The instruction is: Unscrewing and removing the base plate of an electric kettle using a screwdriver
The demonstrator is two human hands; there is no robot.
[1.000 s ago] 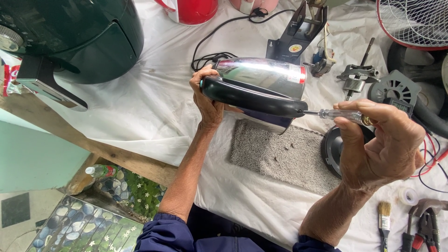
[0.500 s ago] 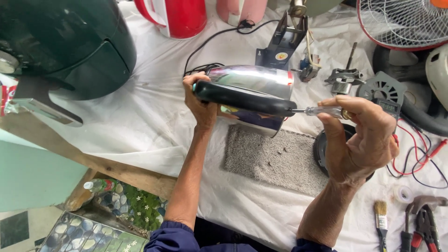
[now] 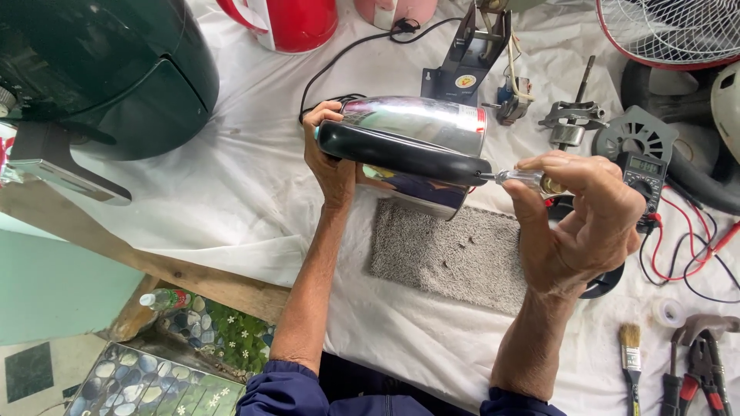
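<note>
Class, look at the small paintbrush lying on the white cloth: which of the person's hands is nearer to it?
Right. The right hand, gripping a screwdriver, is above and just left of the paintbrush. The left hand holds the steel kettle far off to the left.

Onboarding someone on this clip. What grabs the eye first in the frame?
Dead centre, a shiny steel electric kettle lies on its side, gripped at its lid end by the left hand, while the right hand holds a screwdriver against the base end of its black handle. Below it a grey mat lies on the white cloth; a big dark green appliance fills the top left.
</note>
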